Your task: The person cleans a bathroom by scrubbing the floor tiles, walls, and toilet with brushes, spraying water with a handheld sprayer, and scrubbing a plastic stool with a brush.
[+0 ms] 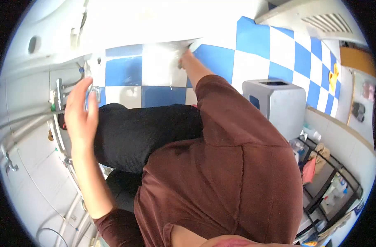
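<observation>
at 12 o'clock, the right hand [186,60] is reaching low over the tiled floor [163,95], its grip too small to tell; at 9 o'clock, the left hand [81,111] is hovering near the black trousers [144,127], fingers together, thumb apart.

My left hand [82,110] hangs with its fingers [82,89] extended, and my right hand [185,60] reaches over blue-and-white checkered tiles [163,96].
</observation>
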Tool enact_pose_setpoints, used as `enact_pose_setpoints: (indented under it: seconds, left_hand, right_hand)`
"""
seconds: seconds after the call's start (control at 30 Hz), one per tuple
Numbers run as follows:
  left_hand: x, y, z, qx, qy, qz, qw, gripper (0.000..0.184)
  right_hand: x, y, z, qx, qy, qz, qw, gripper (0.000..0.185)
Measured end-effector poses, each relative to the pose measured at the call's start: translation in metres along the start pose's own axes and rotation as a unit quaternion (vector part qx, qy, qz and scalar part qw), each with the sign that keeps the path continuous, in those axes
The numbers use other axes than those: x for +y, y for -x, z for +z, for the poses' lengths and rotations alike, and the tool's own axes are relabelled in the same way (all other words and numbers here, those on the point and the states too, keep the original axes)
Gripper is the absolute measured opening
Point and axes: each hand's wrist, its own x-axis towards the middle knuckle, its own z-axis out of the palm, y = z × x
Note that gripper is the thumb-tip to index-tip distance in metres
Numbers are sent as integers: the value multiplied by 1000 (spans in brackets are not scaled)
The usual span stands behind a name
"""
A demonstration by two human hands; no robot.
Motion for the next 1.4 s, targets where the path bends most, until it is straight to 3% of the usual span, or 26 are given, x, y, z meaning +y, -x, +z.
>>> enact_pose_setpoints:
  seconds: [0.13, 0.2, 0.23, 0.33, 0.57, 0.73, 0.83, 0.9, 1.03, 1.13, 1.23, 1.3, 1.4]
  left_hand:
    - [58, -75, 59, 77, -6, 186, 980, 32]
    - [90, -108, 82, 80, -1, 228, 970, 30]
    - [101, -122, 93, 82, 1, 247, 965, 29]
    - [119, -152, 131, 90, -34, 278, 956, 29]
    - [118, -162, 150, 23, -22, 239, 971, 31]
    - [121, -159, 149, -13, -41, 219, 975, 33]
    - [125, -161, 149, -26, -51, 213, 975, 33]
    - [128, -159, 148, -35, -49, 204, 977, 33]
    - [122, -160, 149, -45, -27, 211, 976, 27]
    - [123, -162, 149, -43, -25, 211, 976, 27]
    - [126, -162, 150, -38, -38, 205, 977, 27]
    - [127, -160, 149, -42, -44, 201, 978, 26]
    - [125, -160, 149, -46, -46, 203, 977, 33]
  right_hand:
    - [38, 27, 16, 85, -130, 6, 988, 40]
    - [40, 47, -8, 122, -193, -1, 974, 44]
    - [39, 54, -21, 131, -183, -13, 974, 46]
    - [49, 37, -47, 120, 45, -113, 985, 43]
    - [-23, -39, -65, 139, 0, -160, 977, 54]
    - [55, -5, 5, 210, -7, -225, 952, 60]
    - [44, 37, -28, 103, -4, -131, 986, 56]
    - [21, 7, -56, 89, 69, -118, 987, 55]
    - [-75, -33, -138, 68, 170, -173, 968, 50]
    - [-105, -39, -156, 15, 194, -197, 961, 45]
    - [-53, -11, -109, 81, 57, -150, 984, 52]
    - [8, 5, -54, 99, 68, -138, 983, 55]
    - [35, 28, -37, 90, 77, -121, 986, 60]
